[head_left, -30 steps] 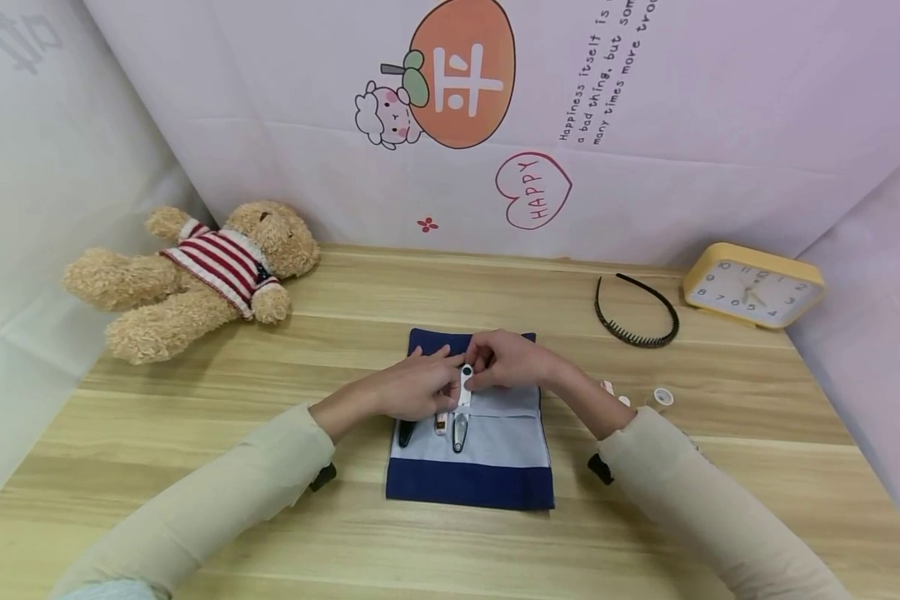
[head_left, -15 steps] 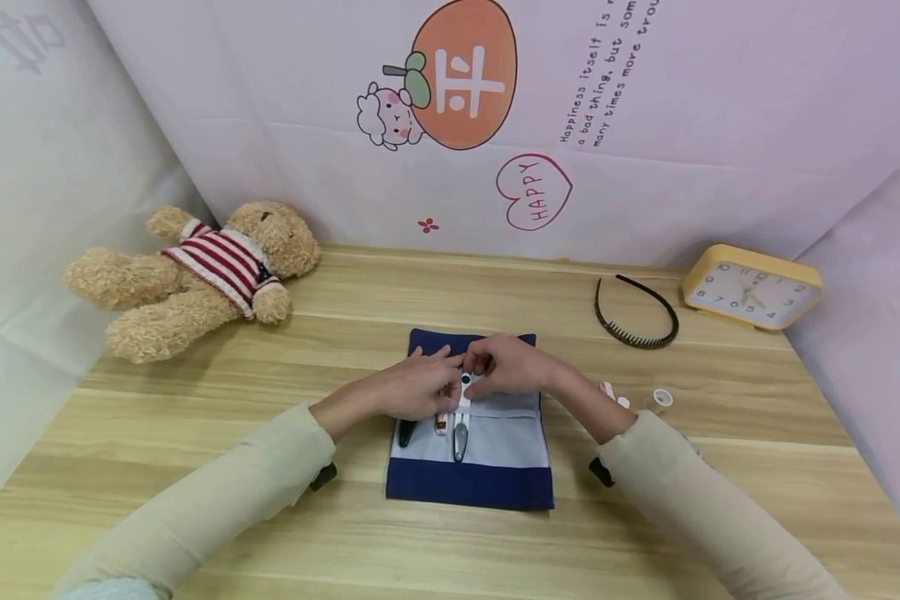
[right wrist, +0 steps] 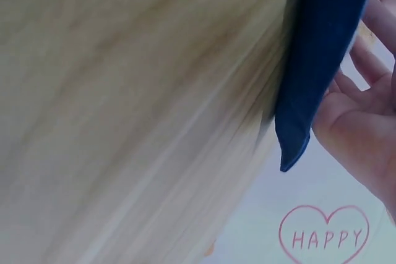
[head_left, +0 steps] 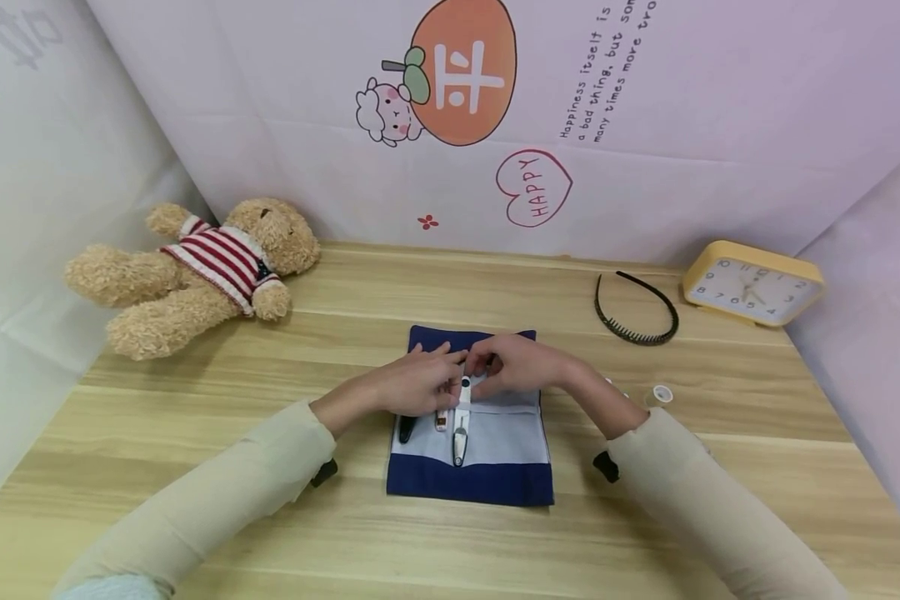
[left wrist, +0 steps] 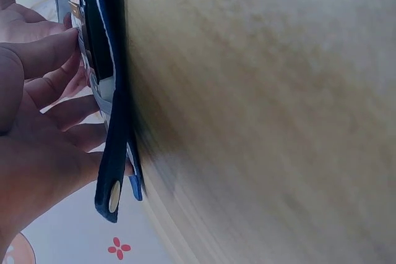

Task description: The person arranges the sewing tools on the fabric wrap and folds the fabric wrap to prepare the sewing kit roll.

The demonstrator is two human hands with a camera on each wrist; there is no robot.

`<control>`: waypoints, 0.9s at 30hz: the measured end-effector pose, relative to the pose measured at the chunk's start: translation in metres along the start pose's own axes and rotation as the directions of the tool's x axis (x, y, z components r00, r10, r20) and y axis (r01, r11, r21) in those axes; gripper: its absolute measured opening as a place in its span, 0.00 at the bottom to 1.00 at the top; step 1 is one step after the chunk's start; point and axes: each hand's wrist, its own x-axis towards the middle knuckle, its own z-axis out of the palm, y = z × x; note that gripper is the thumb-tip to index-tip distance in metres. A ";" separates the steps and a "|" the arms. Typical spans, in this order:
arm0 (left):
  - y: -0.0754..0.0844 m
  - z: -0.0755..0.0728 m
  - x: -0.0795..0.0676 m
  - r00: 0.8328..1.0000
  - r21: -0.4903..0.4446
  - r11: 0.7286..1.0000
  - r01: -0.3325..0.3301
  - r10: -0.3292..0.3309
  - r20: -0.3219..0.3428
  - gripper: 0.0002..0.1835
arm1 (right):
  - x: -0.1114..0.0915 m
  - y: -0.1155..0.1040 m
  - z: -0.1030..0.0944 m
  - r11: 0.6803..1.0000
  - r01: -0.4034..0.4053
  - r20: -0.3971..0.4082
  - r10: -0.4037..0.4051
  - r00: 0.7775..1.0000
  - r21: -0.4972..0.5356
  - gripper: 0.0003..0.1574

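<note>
An unfolded navy-and-grey cloth pouch (head_left: 504, 437) lies on the table, a grey strip across its middle. My right hand (head_left: 521, 364) pinches the upper end of a slim white tool (head_left: 465, 393) with a dark round spot; its pointed dark-and-silver end shows below the strip. Fingers spread, my left hand (head_left: 418, 383) rests over the pouch's left half, thumb beside the tool. Under that hand, a black-ended item (head_left: 407, 428) and a small pinkish item (head_left: 441, 420) poke out. In the left wrist view, the left thumb (left wrist: 59, 47) touches the pouch's contents; a snap strap (left wrist: 111, 190) hangs down.
A teddy bear (head_left: 217, 267) in a striped sweater lies at the back left. Toward the back right are a toothed headband (head_left: 637, 337) and a yellow clock (head_left: 753, 283). A small white spool (head_left: 662, 395) sits near the right forearm.
The white tool has slid toward the front, so its pointed end reaches farther below the strip, near the navy border. The left hand has stayed in place.
</note>
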 end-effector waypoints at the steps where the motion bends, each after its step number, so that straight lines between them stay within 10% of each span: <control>1: 0.000 0.000 0.000 1.000 0.001 1.000 0.000 0.000 0.002 0.09 | -0.002 0.000 -0.002 1.000 -0.002 -0.002 0.002 1.000 0.008 0.15; 27: -0.015 -0.013 -0.010 0.991 -0.061 0.997 -0.045 0.037 -0.129 0.07 | -0.116 0.057 -0.047 0.987 -0.139 -0.234 0.155 0.960 0.086 0.21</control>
